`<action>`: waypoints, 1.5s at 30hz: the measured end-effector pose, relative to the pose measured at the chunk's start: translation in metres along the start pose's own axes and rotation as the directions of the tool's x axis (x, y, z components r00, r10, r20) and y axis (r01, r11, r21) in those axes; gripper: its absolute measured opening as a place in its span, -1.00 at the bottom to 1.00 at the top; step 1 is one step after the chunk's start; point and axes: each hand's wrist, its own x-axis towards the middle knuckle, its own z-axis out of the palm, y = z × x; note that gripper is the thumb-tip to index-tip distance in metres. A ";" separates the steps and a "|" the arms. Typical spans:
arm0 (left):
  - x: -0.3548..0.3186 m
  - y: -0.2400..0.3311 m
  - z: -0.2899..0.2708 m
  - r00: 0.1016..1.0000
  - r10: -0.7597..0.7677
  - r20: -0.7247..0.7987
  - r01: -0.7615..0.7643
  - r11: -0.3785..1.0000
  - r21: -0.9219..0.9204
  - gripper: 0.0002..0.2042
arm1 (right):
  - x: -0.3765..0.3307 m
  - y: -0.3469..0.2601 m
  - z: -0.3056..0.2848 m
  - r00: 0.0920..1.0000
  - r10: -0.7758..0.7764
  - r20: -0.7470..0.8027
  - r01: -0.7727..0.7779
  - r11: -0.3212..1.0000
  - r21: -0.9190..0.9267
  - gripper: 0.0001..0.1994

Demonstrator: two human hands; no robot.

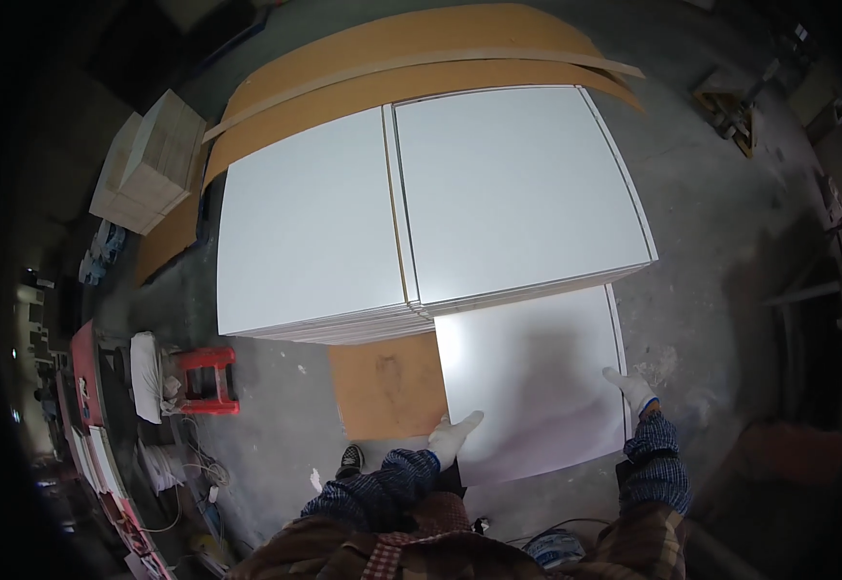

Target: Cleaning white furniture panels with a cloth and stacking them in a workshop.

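Gripping the loose white panel [537, 387] by its two sides, we see in the head view both white-gloved hands partly closed, thumbs over its face and fingers mostly hidden at the edges. From our left hand [453, 440] the panel spreads between one and three o'clock; from our right hand [631, 390] it lies toward nine o'clock. Its far edge runs up to the right stack of white panels [527, 188] at twelve o'clock; we cannot tell whether they touch. The left stack of white panels [314, 227] stands toward eleven. Off our left hand, a brown board [382, 382] lies near, between ten and eleven o'clock, and a red stool [210, 380] stands well apart, toward ten.
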 end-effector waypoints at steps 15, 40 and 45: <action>0.032 -0.007 -0.010 0.976 0.190 0.109 -0.193 0.981 0.011 0.00 | 0.014 0.014 0.011 0.995 -0.046 -0.089 0.067 0.967 0.245 -0.30; 0.007 -0.048 0.031 0.906 0.133 0.401 -0.021 0.962 -0.272 -0.07 | -0.027 0.135 -0.016 0.989 -0.056 -0.134 0.100 0.932 0.349 -0.30; 0.013 -0.087 0.032 0.895 0.198 0.400 0.001 0.895 -0.445 -0.30 | -0.086 0.121 0.070 0.993 0.053 0.101 -0.114 0.525 0.843 -0.17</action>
